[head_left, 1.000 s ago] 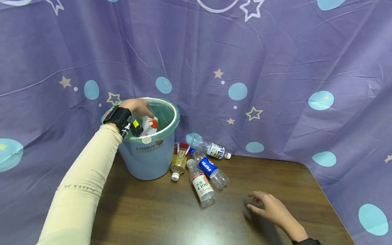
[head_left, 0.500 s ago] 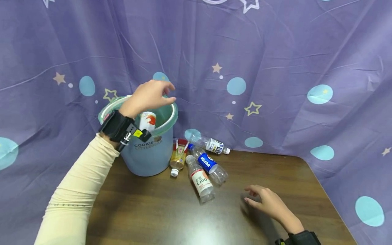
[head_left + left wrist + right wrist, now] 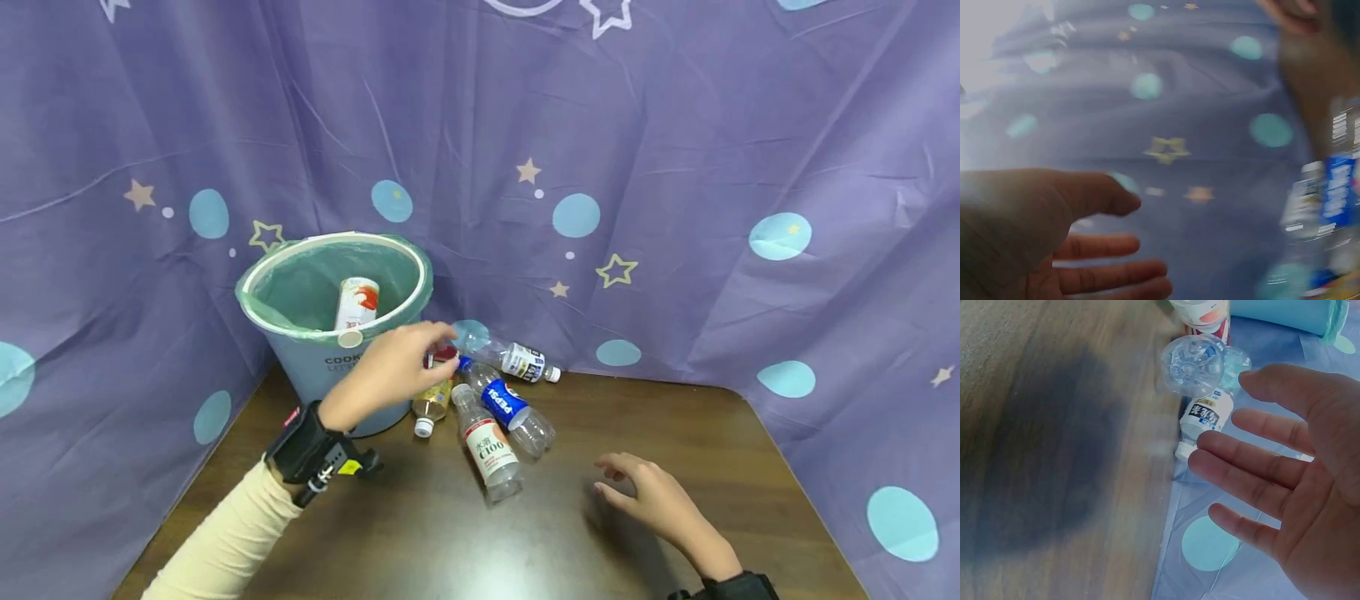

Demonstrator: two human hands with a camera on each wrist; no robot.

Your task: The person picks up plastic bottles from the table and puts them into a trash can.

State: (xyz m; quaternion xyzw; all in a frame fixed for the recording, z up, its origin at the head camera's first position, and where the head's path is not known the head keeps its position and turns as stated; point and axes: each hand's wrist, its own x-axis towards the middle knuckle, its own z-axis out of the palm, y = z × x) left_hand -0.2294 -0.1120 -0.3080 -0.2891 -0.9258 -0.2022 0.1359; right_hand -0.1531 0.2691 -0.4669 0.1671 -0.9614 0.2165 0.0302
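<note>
Bottles [image 3: 491, 408] lie in a cluster on the table [image 3: 450, 533] beside the bin [image 3: 337, 333], one can [image 3: 356, 302] already inside. My left hand [image 3: 393, 367] hovers over them, fingers loose and empty; next it must close on one. My right hand [image 3: 652, 500] rests open nearby.

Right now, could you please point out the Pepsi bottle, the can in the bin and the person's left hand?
Pepsi bottle [image 3: 504, 403], head view, on its blue label.
Can [image 3: 357, 303], head view, on its white side.
Left hand [image 3: 390, 371], head view, on its back.
</note>
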